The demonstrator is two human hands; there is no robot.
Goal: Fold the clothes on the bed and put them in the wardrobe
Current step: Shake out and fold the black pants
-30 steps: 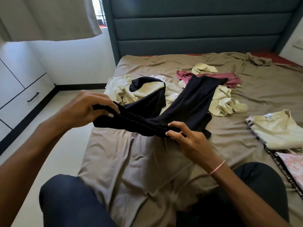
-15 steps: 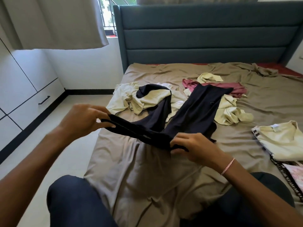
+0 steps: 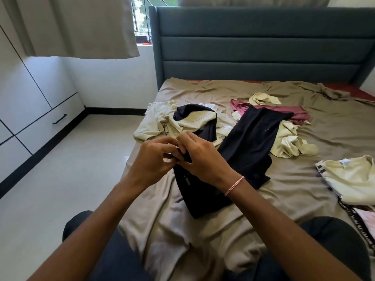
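Note:
Black trousers [image 3: 249,145] lie across the taupe sheet of the bed [image 3: 334,138], legs stretched toward the headboard. My left hand [image 3: 152,159] and my right hand [image 3: 203,159] meet above the bed's near left part, and both pinch the waistband end together. The doubled waist part hangs below my hands onto the sheet. Pale yellow clothes [image 3: 172,122] are heaped behind my hands. A maroon garment [image 3: 284,110] lies further back.
A folded pale yellow shirt [image 3: 353,179] rests on a patterned stack at the right edge. White wardrobe fronts with a drawer handle [image 3: 59,119] line the left wall. Tiled floor [image 3: 71,169] runs between wardrobe and bed. My knees are at the bottom.
My hands were apart, stretching the waistband between them. They have come together, doubling the waistband over. The camera has tilted up, showing more headboard and window.

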